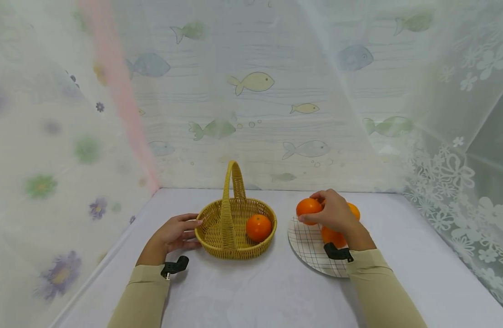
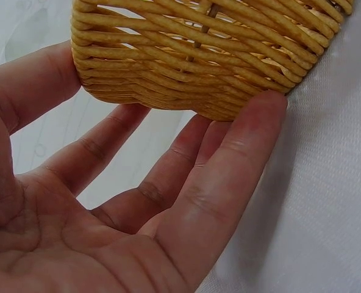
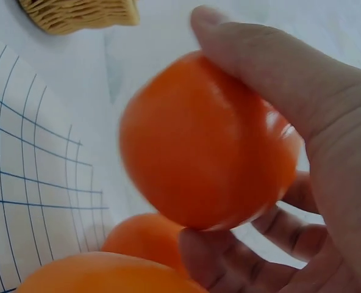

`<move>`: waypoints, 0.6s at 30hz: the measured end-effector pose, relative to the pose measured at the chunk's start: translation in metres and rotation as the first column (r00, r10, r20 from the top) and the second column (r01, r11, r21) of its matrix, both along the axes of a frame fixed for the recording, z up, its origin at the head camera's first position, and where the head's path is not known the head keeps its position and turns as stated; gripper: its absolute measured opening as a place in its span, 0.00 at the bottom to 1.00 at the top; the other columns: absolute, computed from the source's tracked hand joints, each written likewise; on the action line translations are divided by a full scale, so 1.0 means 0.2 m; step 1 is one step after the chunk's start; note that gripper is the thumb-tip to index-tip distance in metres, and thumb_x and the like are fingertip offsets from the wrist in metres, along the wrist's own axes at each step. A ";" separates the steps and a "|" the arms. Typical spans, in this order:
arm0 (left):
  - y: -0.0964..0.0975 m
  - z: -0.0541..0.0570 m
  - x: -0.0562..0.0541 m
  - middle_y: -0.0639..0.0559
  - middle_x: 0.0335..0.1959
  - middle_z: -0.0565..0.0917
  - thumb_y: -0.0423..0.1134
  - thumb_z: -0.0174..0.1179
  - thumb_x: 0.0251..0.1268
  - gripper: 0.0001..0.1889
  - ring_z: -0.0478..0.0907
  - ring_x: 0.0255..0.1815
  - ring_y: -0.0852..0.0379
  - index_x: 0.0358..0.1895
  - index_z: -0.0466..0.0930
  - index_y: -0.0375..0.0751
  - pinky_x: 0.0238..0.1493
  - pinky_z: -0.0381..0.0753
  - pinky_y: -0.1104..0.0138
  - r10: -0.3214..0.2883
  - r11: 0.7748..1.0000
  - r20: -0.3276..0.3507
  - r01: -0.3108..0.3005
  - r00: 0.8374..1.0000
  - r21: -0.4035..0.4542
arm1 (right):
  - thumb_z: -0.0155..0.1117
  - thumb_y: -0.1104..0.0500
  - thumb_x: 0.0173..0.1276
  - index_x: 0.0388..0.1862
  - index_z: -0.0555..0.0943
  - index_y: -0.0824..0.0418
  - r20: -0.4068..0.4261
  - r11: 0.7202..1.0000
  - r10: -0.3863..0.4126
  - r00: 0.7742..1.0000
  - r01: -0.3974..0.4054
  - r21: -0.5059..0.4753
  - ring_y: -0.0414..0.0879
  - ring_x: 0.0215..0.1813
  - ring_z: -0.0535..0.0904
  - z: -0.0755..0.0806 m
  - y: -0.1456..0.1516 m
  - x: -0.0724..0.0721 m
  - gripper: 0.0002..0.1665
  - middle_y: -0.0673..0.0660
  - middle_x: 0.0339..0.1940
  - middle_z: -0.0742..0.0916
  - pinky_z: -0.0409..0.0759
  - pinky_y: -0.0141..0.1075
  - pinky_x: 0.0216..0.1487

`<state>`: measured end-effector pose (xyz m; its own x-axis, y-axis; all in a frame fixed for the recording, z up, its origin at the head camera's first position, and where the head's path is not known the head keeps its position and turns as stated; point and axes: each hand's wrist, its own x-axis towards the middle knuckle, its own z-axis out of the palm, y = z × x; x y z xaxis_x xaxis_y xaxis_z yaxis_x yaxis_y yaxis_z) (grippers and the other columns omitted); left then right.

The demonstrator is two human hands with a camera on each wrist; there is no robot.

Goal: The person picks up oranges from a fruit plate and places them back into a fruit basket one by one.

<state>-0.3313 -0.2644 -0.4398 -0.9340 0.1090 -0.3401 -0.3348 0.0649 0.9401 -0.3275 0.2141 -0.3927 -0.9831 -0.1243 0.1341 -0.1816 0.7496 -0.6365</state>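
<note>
My right hand (image 1: 334,213) holds a smooth, shiny persimmon (image 1: 308,211) above the left part of a round white plate (image 1: 310,255) with a grid pattern. In the right wrist view the thumb lies along one side of the persimmon (image 3: 205,143) and the fingers support the other. More orange fruits (image 1: 334,237) lie on the plate below, partly hidden by that hand. To the left stands a yellow wicker basket (image 1: 212,248) with a tall handle and one orange fruit (image 1: 258,228) inside. Spread fingers of my left hand (image 1: 177,233) touch the basket's left side at the rim.
Basket and plate stand apart on a white-covered table (image 1: 251,291). A fish-print curtain (image 1: 251,136) hangs behind the table, with sheer flowered cloth (image 1: 452,182) at the right. Black wrist mounts (image 1: 175,266) sit at both sleeves.
</note>
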 end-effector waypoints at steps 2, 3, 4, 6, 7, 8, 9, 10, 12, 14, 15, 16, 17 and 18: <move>0.00 0.00 0.00 0.40 0.65 0.80 0.45 0.66 0.73 0.33 0.86 0.55 0.47 0.76 0.66 0.43 0.53 0.88 0.46 0.007 1.000 0.001 -0.007 1.000 0.000 | 0.82 0.28 0.47 0.61 0.78 0.53 -0.011 1.000 0.001 1.000 -0.001 -0.020 0.54 0.53 0.79 0.00 -0.01 0.00 0.49 0.57 0.57 0.80 0.83 0.44 0.49; 0.00 0.00 0.00 0.40 0.65 0.80 0.45 0.66 0.72 0.33 0.86 0.55 0.47 0.76 0.66 0.43 0.53 0.88 0.46 0.005 1.000 -0.001 -0.005 1.000 0.000 | 0.81 0.28 0.47 0.61 0.78 0.52 -0.015 1.000 0.002 1.000 -0.003 -0.029 0.55 0.53 0.79 -0.01 -0.01 -0.01 0.48 0.56 0.57 0.81 0.83 0.44 0.50; -0.01 0.00 0.00 0.40 0.64 0.80 0.45 0.67 0.72 0.34 0.86 0.55 0.47 0.76 0.66 0.43 0.53 0.88 0.46 0.005 1.000 -0.001 -0.005 1.000 0.000 | 0.81 0.28 0.48 0.62 0.77 0.51 -0.021 0.999 0.007 1.000 -0.008 -0.034 0.55 0.53 0.80 -0.01 -0.01 -0.01 0.48 0.56 0.58 0.82 0.83 0.45 0.50; -0.01 0.00 -0.01 0.40 0.65 0.80 0.45 0.67 0.72 0.35 0.86 0.55 0.47 0.77 0.65 0.42 0.53 0.88 0.46 0.000 1.000 -0.001 0.000 1.000 0.001 | 0.80 0.27 0.49 0.62 0.77 0.48 -0.022 0.999 0.004 1.000 -0.005 -0.047 0.54 0.54 0.81 -0.01 -0.02 0.00 0.47 0.56 0.58 0.84 0.84 0.46 0.52; -0.01 0.00 -0.01 0.40 0.65 0.79 0.45 0.67 0.72 0.35 0.86 0.55 0.47 0.77 0.64 0.42 0.53 0.88 0.46 -0.005 1.000 -0.002 0.005 1.000 0.002 | 0.79 0.27 0.50 0.63 0.77 0.48 -0.024 0.999 0.009 1.000 -0.010 -0.051 0.55 0.55 0.81 -0.01 -0.02 0.00 0.47 0.56 0.59 0.84 0.84 0.47 0.52; -0.01 0.00 0.00 0.39 0.65 0.79 0.45 0.67 0.72 0.35 0.85 0.55 0.47 0.78 0.63 0.42 0.54 0.88 0.46 -0.006 1.000 0.000 0.006 1.000 0.004 | 0.79 0.27 0.51 0.64 0.77 0.47 -0.026 0.998 0.012 1.000 -0.013 -0.055 0.55 0.55 0.81 0.00 -0.02 0.00 0.47 0.56 0.59 0.84 0.84 0.48 0.53; -0.01 0.00 0.00 0.39 0.66 0.79 0.45 0.66 0.73 0.36 0.85 0.56 0.47 0.78 0.62 0.41 0.54 0.87 0.46 -0.014 1.000 0.000 0.014 1.000 0.003 | 0.78 0.26 0.51 0.64 0.77 0.47 -0.028 0.998 0.015 0.999 -0.017 -0.059 0.55 0.56 0.81 0.00 -0.03 0.00 0.47 0.57 0.60 0.84 0.84 0.48 0.54; -0.01 0.00 0.00 0.39 0.66 0.78 0.45 0.66 0.73 0.36 0.85 0.56 0.47 0.78 0.62 0.41 0.54 0.87 0.46 -0.011 1.000 0.003 0.011 1.000 0.005 | 0.78 0.26 0.51 0.65 0.77 0.46 -0.032 0.998 0.015 0.999 -0.017 -0.064 0.55 0.56 0.81 0.00 -0.03 0.00 0.47 0.57 0.60 0.84 0.84 0.48 0.54; -0.01 0.00 0.00 0.39 0.66 0.78 0.45 0.66 0.73 0.36 0.85 0.56 0.46 0.79 0.62 0.41 0.54 0.87 0.46 -0.013 1.000 0.005 0.013 1.000 0.006 | 0.78 0.26 0.51 0.65 0.78 0.45 -0.040 0.997 0.019 0.999 -0.023 -0.079 0.55 0.56 0.81 0.01 -0.04 0.01 0.47 0.56 0.61 0.84 0.84 0.48 0.53; -0.01 0.00 0.00 0.39 0.66 0.79 0.45 0.67 0.72 0.36 0.85 0.56 0.47 0.78 0.63 0.42 0.54 0.88 0.47 -0.008 1.000 0.006 0.008 1.000 0.008 | 0.78 0.26 0.51 0.65 0.79 0.45 -0.052 0.995 0.030 0.998 -0.035 -0.095 0.56 0.55 0.80 0.01 -0.04 0.01 0.46 0.56 0.62 0.82 0.84 0.47 0.52; -0.01 0.00 0.00 0.39 0.66 0.78 0.45 0.66 0.73 0.36 0.85 0.56 0.47 0.78 0.63 0.42 0.54 0.88 0.46 -0.012 1.000 0.003 0.012 1.000 0.006 | 0.78 0.26 0.51 0.65 0.80 0.44 -0.058 0.994 0.032 0.998 -0.038 -0.101 0.56 0.55 0.80 0.02 -0.05 0.01 0.46 0.56 0.63 0.82 0.84 0.47 0.52; -0.01 0.00 0.00 0.39 0.66 0.78 0.45 0.66 0.73 0.36 0.85 0.56 0.47 0.78 0.63 0.42 0.54 0.88 0.47 -0.013 1.000 0.002 0.013 1.000 0.006 | 0.78 0.26 0.51 0.65 0.81 0.43 -0.065 0.993 0.034 0.997 -0.041 -0.109 0.56 0.54 0.80 0.02 -0.05 0.01 0.45 0.55 0.63 0.81 0.84 0.47 0.51; -0.01 0.00 0.00 0.39 0.66 0.78 0.45 0.66 0.73 0.36 0.85 0.56 0.47 0.78 0.62 0.42 0.54 0.87 0.47 -0.019 1.000 -0.001 0.019 1.000 0.003 | 0.78 0.26 0.51 0.65 0.81 0.43 -0.071 0.992 0.038 0.997 -0.046 -0.118 0.56 0.54 0.80 0.02 -0.06 0.02 0.45 0.55 0.64 0.81 0.84 0.46 0.51; -0.01 0.00 0.00 0.40 0.66 0.78 0.45 0.66 0.73 0.35 0.85 0.56 0.47 0.78 0.63 0.42 0.54 0.88 0.47 -0.014 1.000 0.000 0.014 1.000 0.005 | 0.78 0.26 0.51 0.65 0.81 0.42 -0.075 0.991 0.039 0.996 -0.048 -0.122 0.56 0.54 0.79 0.02 -0.06 0.01 0.45 0.54 0.64 0.80 0.84 0.46 0.51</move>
